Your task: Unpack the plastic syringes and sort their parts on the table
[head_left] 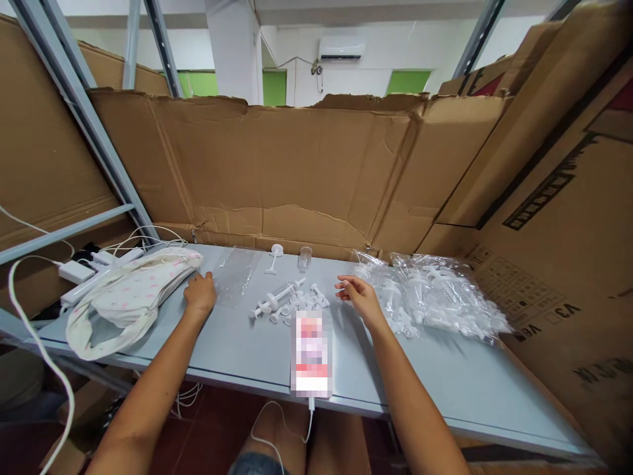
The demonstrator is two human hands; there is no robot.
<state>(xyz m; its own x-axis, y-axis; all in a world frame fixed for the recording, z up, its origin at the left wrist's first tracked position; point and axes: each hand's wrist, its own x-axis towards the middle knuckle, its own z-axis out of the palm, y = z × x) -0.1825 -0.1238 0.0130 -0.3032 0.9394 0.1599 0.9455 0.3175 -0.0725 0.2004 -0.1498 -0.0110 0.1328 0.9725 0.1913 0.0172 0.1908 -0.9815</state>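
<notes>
My left hand (pixel 200 293) rests on the grey table between a white cloth bag (pixel 143 290) and a clear flat plastic bag (pixel 236 276); its fingers look curled, and what they hold, if anything, is hidden. My right hand (pixel 357 294) hovers at the left edge of the clear bags of parts (pixel 435 297), fingers apart, nothing visible in it. Between the hands lie a clear syringe-like piece (pixel 281 295) and a pile of small white parts (pixel 309 298). Behind them stand a white stemmed piece (pixel 273 258) and a clear cup (pixel 305 259).
A phone (pixel 311 355) with a white cable lies at the front edge of the table (pixel 237 349). Power strips (pixel 93 270) and cables sit at the far left. Cardboard walls (pixel 297 158) enclose the back and right, with metal shelf posts (pixel 99 132) at the left.
</notes>
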